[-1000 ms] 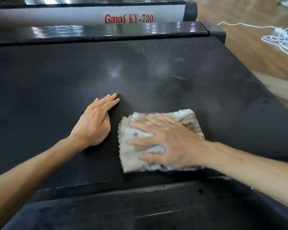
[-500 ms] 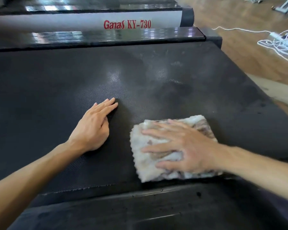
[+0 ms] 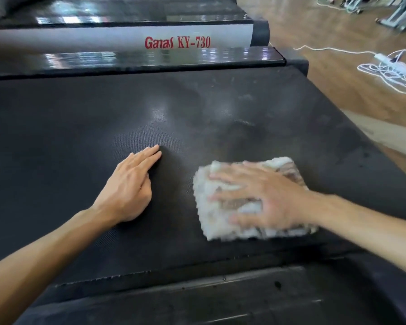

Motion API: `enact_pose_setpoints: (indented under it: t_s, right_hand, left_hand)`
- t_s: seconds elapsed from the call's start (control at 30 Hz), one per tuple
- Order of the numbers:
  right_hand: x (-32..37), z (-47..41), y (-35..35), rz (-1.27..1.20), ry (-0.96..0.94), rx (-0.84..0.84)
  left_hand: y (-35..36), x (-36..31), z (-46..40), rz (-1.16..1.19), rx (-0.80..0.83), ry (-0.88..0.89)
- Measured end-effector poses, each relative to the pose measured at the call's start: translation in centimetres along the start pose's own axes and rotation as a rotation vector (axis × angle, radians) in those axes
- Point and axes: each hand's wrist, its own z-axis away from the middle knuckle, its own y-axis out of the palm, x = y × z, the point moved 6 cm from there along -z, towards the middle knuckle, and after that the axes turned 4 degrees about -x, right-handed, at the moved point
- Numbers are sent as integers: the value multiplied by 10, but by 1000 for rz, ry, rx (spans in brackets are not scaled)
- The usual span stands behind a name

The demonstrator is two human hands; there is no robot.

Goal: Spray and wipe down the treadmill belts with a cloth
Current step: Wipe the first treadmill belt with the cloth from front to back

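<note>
Pressing flat on a folded cloth point(image 3: 223, 207), the right hand point(image 3: 265, 202) is seen with fingers spread wide, palm down, nothing gripped; both are blurred. The cloth, pale and fluffy, is laid on the black treadmill belt point(image 3: 220, 118) near its close edge, right of centre, its long axis running left to right across the belt. The left hand point(image 3: 129, 186) is rested flat on the belt just beside the cloth, apart from it, fingers together and pointed away toward a side rail point(image 3: 131, 62). Red lettering point(image 3: 177, 42) is shown on a neighbouring machine, and a white cable point(image 3: 389, 69) lies on the wooden floor point(image 3: 333, 85)
</note>
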Motion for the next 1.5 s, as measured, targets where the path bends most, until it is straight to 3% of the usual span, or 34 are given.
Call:
enact_pose_setpoints:
  t_s: [0.07,0.13,0.27,0.33,0.47,0.53,0.7,0.77,0.97,1.13,1.23,1.37,1.5]
  right_hand:
    - [-28,-25,-12,32,163,-8]
    - [-21,-53,-10,66,212,-22]
    - [65,-38,21,8,-48,-24]
    - [65,-17,18,-45,-105,-21]
    - [-2,-28,-2,-22,127,7]
    - [-1,-49,0,10,163,-17]
    - [56,-31,19,-31,-88,-49]
    - [45,-17,15,-84,-120,-56]
    - [-29,-85,-15,12,150,-117]
    - [-9,-56,-7,-57,22,-92]
    - [-60,-64,-21,-67,199,-125]
    - [-106,-147,-36,27,362,-169]
    - [-74,-114,-17,37,183,-156]
  left_hand:
    - [1,-1,0,-3,-1,0]
    - [-1,-2,0,13,-13,-4]
    - [-6,-1,1,55,-52,-16]
    - [-6,0,2,68,-53,-36]
    - [-5,-3,1,55,-48,-58]
    - [-5,-3,1,59,-43,-78]
    - [-3,0,1,39,-40,-29]
    - [-1,3,3,36,-34,-26]
    - [0,4,-13,38,-22,-45]
    - [0,10,-58,10,51,-69]
    - [-1,26,-93,-117,108,-72]
    - [2,54,-120,-219,206,-170]
    - [6,62,-133,-274,224,-110]
